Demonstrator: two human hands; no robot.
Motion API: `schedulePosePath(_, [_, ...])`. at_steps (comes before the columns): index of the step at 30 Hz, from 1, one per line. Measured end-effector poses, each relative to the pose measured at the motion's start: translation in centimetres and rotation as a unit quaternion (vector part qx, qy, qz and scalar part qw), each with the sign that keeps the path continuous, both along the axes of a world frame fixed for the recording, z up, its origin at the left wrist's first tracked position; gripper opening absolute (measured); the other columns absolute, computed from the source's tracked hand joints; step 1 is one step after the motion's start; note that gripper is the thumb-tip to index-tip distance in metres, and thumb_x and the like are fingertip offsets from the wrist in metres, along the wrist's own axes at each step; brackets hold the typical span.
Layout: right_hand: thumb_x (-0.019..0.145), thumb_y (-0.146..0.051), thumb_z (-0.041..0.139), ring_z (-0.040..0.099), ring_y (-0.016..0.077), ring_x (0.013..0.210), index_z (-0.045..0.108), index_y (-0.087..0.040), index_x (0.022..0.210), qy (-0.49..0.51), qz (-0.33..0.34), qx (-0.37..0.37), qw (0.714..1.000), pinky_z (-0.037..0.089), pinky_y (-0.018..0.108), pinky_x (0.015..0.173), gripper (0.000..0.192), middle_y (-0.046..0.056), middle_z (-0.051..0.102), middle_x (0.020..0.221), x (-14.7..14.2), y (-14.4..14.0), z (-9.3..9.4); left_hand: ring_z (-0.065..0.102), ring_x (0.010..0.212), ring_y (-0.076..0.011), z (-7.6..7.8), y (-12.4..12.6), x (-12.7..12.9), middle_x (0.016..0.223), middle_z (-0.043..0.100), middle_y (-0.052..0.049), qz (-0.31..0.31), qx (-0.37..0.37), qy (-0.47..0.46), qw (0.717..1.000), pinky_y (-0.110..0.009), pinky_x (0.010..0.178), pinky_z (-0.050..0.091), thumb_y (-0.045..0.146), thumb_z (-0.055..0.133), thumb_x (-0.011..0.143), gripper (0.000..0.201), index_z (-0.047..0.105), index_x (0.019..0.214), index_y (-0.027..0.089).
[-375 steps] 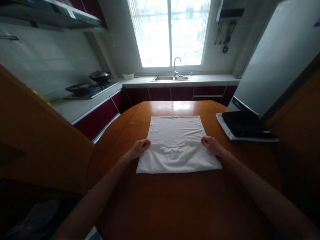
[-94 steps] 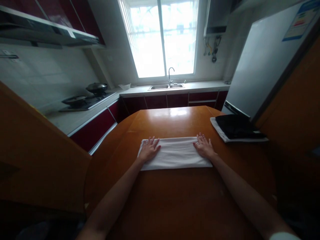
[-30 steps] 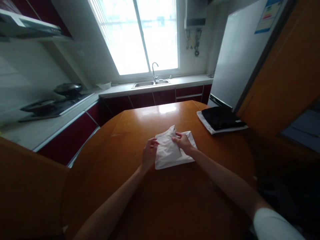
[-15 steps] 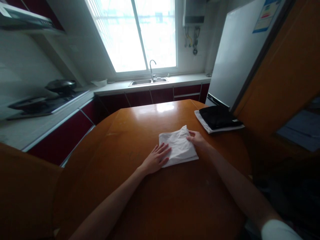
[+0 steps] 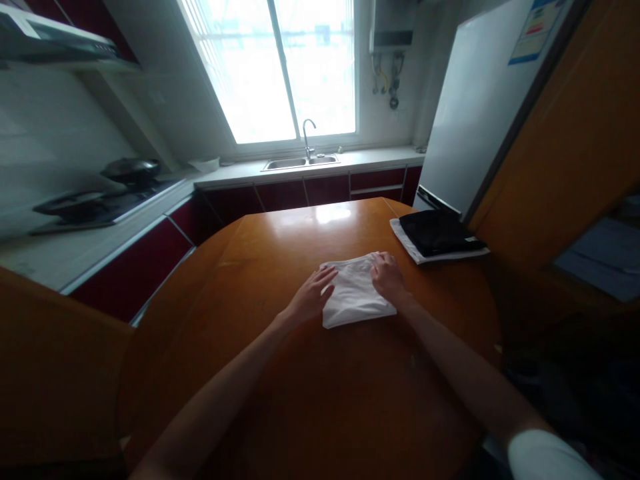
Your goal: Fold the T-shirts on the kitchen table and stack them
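A folded white cloth [image 5: 354, 293] lies on the brown wooden table [image 5: 330, 393], its surface lightly wrinkled. My left hand [image 5: 314, 290] is at the cloth's left edge, fingers stretched out and the tips over its upper left part. At the upper right corner, my right hand [image 5: 389, 275] has its fingers bent round the edge of the cloth. The thumb of that hand and the bit of cloth under it are partly hidden.
To the right on the table, a folded black cloth [image 5: 437, 232] rests on a folded white one [image 5: 415, 252]. A fridge [image 5: 465, 120] stands behind them. Beyond the table are a counter with a sink [image 5: 285, 164] and, at left, a stove with a pan [image 5: 131, 169].
The cloth's raised upper right corner now lies flatter. My right hand has turned over onto that corner. My left hand has slid away from me along the left edge.
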State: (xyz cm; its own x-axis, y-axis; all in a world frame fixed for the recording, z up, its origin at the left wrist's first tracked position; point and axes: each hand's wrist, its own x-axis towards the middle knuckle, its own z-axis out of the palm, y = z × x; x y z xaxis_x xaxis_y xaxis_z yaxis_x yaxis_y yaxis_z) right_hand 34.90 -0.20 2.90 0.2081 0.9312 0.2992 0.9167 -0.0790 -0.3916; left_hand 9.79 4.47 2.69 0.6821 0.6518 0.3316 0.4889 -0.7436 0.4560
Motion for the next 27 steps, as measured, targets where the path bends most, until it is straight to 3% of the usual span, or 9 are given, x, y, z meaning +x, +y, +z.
schedulePosePath(2, [0.101, -0.030, 0.035, 0.031, 0.0281, 0.146, 0.045, -0.012, 0.150, -0.038, 0.046, -0.001, 0.998, 0.020, 0.040, 0.121, 0.053, 0.016, 0.040, 0.157, -1.2, 0.4, -0.4, 0.030, 0.150, -0.0272, -0.1, 1.1, 1.8, 0.156, 0.045, -0.011, 0.015, 0.018, 0.017, 1.000, -0.053, 0.122, 0.026, 0.037, 0.038, 0.104, 0.047, 0.051, 0.147, 0.021])
schedulePosePath(5, [0.102, -0.038, 0.035, 0.012, 0.0305, 0.154, 0.033, -0.010, 0.156, -0.064, 0.051, -0.071, 0.994, 0.009, 0.053, 0.122, 0.061, 0.016, 0.024, 0.166, -1.8, 1.1, -1.8, 0.023, 0.153, -0.0315, -1.0, 2.5, 4.0, 0.162, 0.035, -0.013, 0.060, 0.021, 0.085, 0.994, -0.059, 0.122, 0.019, 0.039, 0.041, 0.103, 0.051, 0.046, 0.150, 0.020])
schedulePosePath(8, [0.103, -0.043, 0.032, 0.008, 0.0293, 0.155, 0.026, -0.010, 0.159, -0.061, 0.043, -0.112, 0.991, 0.010, 0.056, 0.122, 0.066, 0.017, 0.016, 0.167, -1.3, 1.6, -3.0, 0.016, 0.154, -0.0347, -1.9, 3.3, 4.6, 0.164, 0.027, -0.015, 0.104, -0.014, 0.151, 0.983, -0.061, 0.121, 0.015, 0.045, 0.041, 0.103, 0.057, 0.041, 0.153, 0.019])
schedulePosePath(11, [0.103, -0.044, 0.031, 0.007, 0.0282, 0.155, 0.026, -0.010, 0.159, -0.063, 0.044, -0.108, 0.991, 0.010, 0.055, 0.122, 0.066, 0.016, 0.013, 0.168, -0.9, 1.7, -3.5, 0.015, 0.154, -0.0353, -2.1, 3.4, 4.5, 0.165, 0.025, -0.016, 0.111, -0.024, 0.167, 0.979, -0.063, 0.121, 0.014, 0.045, 0.038, 0.103, 0.056, 0.040, 0.154, 0.020])
schedulePosePath(18, [0.102, -0.045, 0.032, 0.007, 0.0278, 0.155, 0.027, -0.011, 0.159, -0.065, 0.043, -0.101, 0.992, 0.009, 0.055, 0.122, 0.066, 0.016, 0.013, 0.168, -1.0, 1.7, -3.5, 0.014, 0.155, -0.0313, -2.7, -0.4, 4.7, 0.166, 0.024, -0.010, 0.003, 0.038, 0.138, 0.990, -0.060, 0.122, 0.015, 0.051, 0.039, 0.102, 0.060, 0.034, 0.157, 0.027])
schedulePosePath(24, [0.102, -0.043, 0.033, 0.007, 0.0277, 0.155, 0.027, -0.011, 0.159, -0.066, 0.044, -0.095, 0.992, 0.009, 0.054, 0.122, 0.066, 0.016, 0.014, 0.168, -0.8, 1.6, -3.6, 0.015, 0.155, -0.0310, -3.0, -2.5, 3.5, 0.165, 0.025, -0.011, -0.014, 0.031, 0.138, 0.990, -0.058, 0.123, 0.014, 0.049, 0.039, 0.103, 0.058, 0.035, 0.157, 0.026])
schedulePosePath(27, [0.102, -0.043, 0.034, 0.009, 0.0281, 0.155, 0.028, -0.012, 0.159, -0.060, 0.043, -0.094, 0.993, 0.009, 0.054, 0.122, 0.065, 0.015, 0.015, 0.168, -0.9, 1.7, -3.6, 0.014, 0.155, -0.0290, -2.5, -3.1, 3.1, 0.165, 0.029, -0.006, -0.047, 0.036, 0.126, 0.990, -0.058, 0.123, 0.012, 0.050, 0.039, 0.103, 0.055, 0.038, 0.155, 0.033])
